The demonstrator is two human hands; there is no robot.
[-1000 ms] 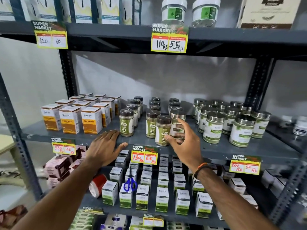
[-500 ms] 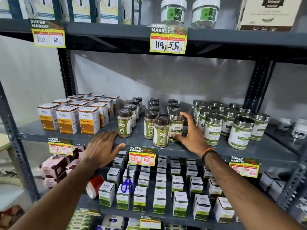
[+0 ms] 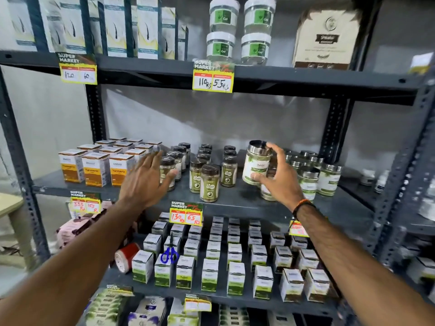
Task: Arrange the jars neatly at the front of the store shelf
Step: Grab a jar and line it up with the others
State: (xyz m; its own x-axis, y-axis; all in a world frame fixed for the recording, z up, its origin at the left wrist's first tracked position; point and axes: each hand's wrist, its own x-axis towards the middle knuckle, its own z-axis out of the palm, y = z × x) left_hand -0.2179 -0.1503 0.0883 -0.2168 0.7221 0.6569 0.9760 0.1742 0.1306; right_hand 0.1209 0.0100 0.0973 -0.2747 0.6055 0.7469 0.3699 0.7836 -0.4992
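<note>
Right hand [image 3: 279,178], centre right of frame, grips a silver-lidded jar [image 3: 256,165] with a white and green label, thumb low on the label, fingers curled over the lid. Jar is tilted, lifted clear of the middle shelf [image 3: 235,201]. Orange bead bracelet [image 3: 303,204] on that wrist.

Left hand [image 3: 146,182], centre left, is spread flat, palm down, fingers apart, holding nothing. Fingertips overlap the front dark-lidded jar [image 3: 167,171] of the leftmost column; can't tell if they touch it. Motion blur on this hand.

Centre of the middle shelf: small dark-lidded jars in columns running front to back. One of them, the front jar [image 3: 209,183], stands nearer the shelf edge than the rest, upright. Just behind it, two more jars [image 3: 197,175] flank it.

Right of the held jar: a cluster of other silver-lidded jars [image 3: 308,182], upright, partly hidden behind the right hand.

Left on the same shelf: orange and white Turmeric boxes [image 3: 96,169] in rows.

Yellow price tag [image 3: 186,214] reading 130 and 65 hangs from the shelf edge, centre. Top shelf, upper centre: stacked clear gel tubs [image 3: 221,34] with green labels. Lower shelf: rows of small green and white boxes [image 3: 209,276], blue-handled scissors [image 3: 169,255] among them, a red roll [image 3: 126,256] at lower left.
</note>
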